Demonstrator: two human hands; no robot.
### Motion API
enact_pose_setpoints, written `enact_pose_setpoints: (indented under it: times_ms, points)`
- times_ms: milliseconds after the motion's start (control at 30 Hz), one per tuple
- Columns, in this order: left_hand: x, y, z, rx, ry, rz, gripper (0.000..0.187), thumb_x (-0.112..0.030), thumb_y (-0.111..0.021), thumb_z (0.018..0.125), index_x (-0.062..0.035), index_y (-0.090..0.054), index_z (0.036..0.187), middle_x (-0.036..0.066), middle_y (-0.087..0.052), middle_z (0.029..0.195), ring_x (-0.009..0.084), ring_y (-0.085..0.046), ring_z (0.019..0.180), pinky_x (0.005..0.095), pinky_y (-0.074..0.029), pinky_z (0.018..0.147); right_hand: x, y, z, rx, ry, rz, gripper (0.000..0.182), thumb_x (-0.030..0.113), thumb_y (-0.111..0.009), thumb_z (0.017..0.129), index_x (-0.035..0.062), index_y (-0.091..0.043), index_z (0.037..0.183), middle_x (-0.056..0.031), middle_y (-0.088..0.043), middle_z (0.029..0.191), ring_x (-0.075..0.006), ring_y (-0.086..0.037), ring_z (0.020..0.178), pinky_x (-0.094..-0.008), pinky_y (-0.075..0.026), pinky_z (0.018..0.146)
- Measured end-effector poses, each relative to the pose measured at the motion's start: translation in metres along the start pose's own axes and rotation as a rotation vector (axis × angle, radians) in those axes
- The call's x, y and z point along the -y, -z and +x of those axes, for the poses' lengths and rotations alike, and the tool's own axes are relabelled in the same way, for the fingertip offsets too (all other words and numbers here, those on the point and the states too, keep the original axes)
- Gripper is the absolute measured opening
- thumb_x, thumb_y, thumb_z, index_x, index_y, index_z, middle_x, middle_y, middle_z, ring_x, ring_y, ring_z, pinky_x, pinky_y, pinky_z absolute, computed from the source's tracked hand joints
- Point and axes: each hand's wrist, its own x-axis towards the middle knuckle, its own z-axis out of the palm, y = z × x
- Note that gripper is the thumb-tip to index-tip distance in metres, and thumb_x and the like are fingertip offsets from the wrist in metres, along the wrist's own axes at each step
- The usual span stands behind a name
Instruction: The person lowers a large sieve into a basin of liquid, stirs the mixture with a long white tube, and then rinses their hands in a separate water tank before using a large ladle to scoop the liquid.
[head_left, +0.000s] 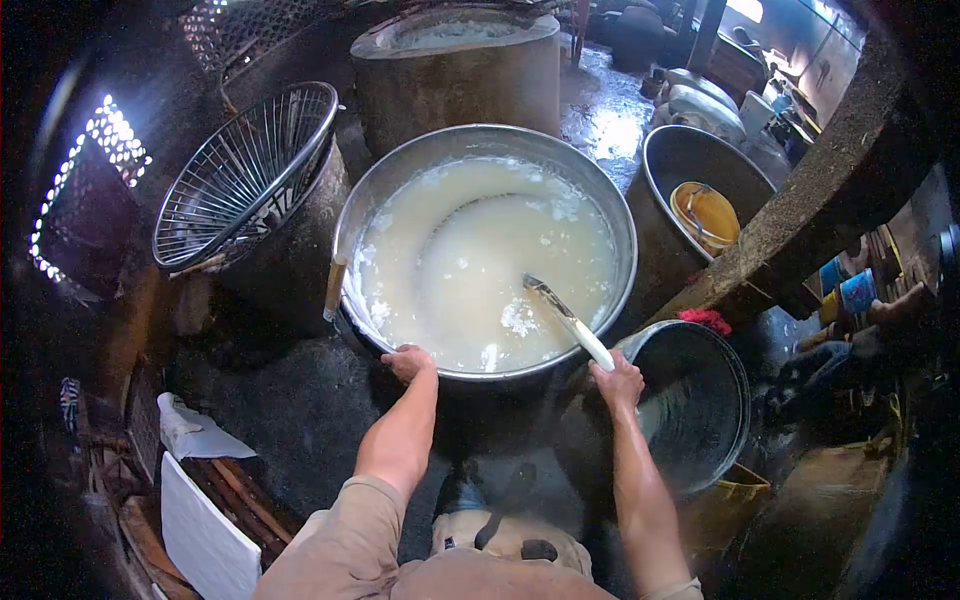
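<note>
Evidently the person steadies the pot (484,376), set right before them, with the left hand (411,364) at its near rim, fingers curled. The right (617,382) wraps its fingers round the ladle (592,345), leaning it into the cloudy liquid (470,290), perhaps for stirring.

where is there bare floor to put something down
Dark floor shows bare between the big pot, the white board and the left forearm; wet floor, between the tall vat and the rear bin holding an orange bowl. The right is crowded: front bin and beam sit close.
</note>
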Motion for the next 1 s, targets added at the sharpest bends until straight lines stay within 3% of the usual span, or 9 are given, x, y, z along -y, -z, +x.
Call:
enact_pose_setpoints:
  times_ms: [733, 1000]
  points:
    - [-0.001, 0.001, 0.0, 0.031, 0.029, -0.053, 0.027, -0.02, -0.039, 0.083, 0.0012, -0.036, 0.1, 0.028, -0.056, 0.086, 0.0431, -0.057, 0.08, 0.0514, -0.045, 0.07, -0.005, -0.006, 0.002, -0.044, 0.056, -0.003, 0.033, 0.041, -0.064, 0.065, 0.0193, -0.061, 0.09, -0.0152, -0.063, 0.075, -0.0356, -0.06, 0.071, -0.0478, -0.047, 0.064]
    - [-0.008, 0.01, -0.008, 0.007, 0.017, -0.022, 0.029, -0.021, -0.039, 0.084, 0.0017, -0.035, 0.101, 0.028, -0.057, 0.08, 0.0437, -0.057, 0.079, 0.0518, -0.045, 0.07, 0.0, -0.001, 0.0, -0.033, 0.056, 0.024, 0.03, 0.038, -0.065, 0.065, 0.0179, -0.061, 0.087, -0.0154, -0.063, 0.075, -0.036, -0.06, 0.071, -0.0472, -0.048, 0.064]
